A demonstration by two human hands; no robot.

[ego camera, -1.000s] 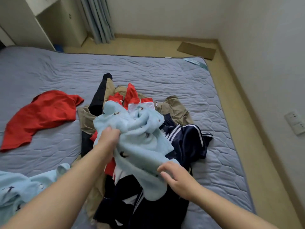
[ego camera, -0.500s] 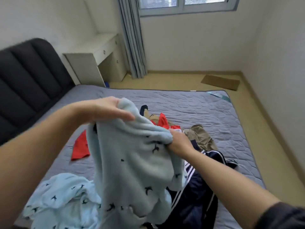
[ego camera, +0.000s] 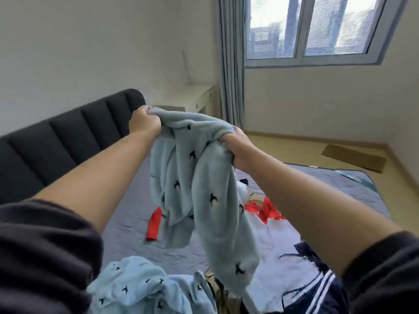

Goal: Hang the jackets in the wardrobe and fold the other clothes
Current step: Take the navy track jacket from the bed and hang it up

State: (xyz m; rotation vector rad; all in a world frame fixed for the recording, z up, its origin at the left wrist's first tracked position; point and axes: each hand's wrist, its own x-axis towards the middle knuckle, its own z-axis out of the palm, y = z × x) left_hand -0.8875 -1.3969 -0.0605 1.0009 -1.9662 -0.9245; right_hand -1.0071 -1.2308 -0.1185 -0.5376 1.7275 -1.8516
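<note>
Holding up pale-blue fleece garment (ego camera: 204,189) with bird print at centre frame, above the bed (ego camera: 127,227). Clamped along top edge by left hand (ego camera: 145,122), centre-left, grip closed tight on a bunched corner. Clamped likewise by right hand (ego camera: 238,148), just right of centre, with a fistful of fabric. Held high and apart, probably to let it drop open and show its shape before folding. Hanging below both grips, twisted, lower end near the pile at bottom centre; cannot tell if touching. Below: matching blue piece (ego camera: 140,288) bottom left, navy striped jacket (ego camera: 322,288) bottom right, red garment (ego camera: 154,225) behind on bed.
</note>
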